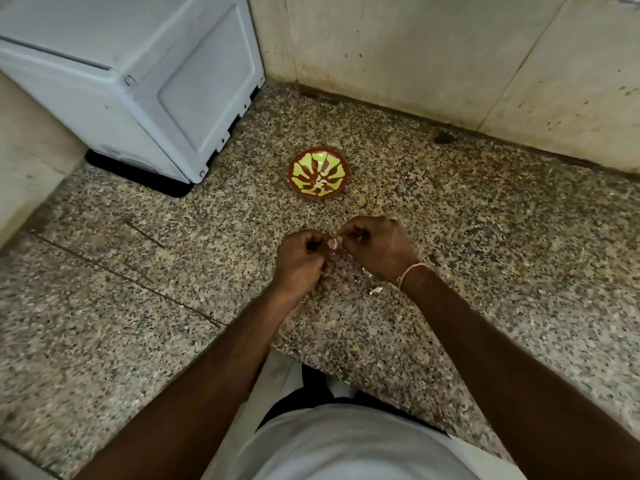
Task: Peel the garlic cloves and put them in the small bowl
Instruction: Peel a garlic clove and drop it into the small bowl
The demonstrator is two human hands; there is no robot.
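A small red-brown bowl (pixel 318 173) with a yellow-green pattern sits on the speckled granite counter (pixel 485 237), a little beyond my hands. A pale piece, maybe a peeled clove, lies inside it. My left hand (pixel 299 259) and my right hand (pixel 375 249) meet above the counter, and both pinch one pinkish-white garlic clove (pixel 333 242) between their fingertips. Most of the clove is hidden by my fingers. My right wrist wears a thin pink thread band.
Bits of white garlic skin (pixel 375 290) lie on the counter under my right wrist. A grey-white appliance (pixel 138 81) stands at the back left. Tiled walls (pixel 450 46) close off the back. The counter's front edge runs near my body.
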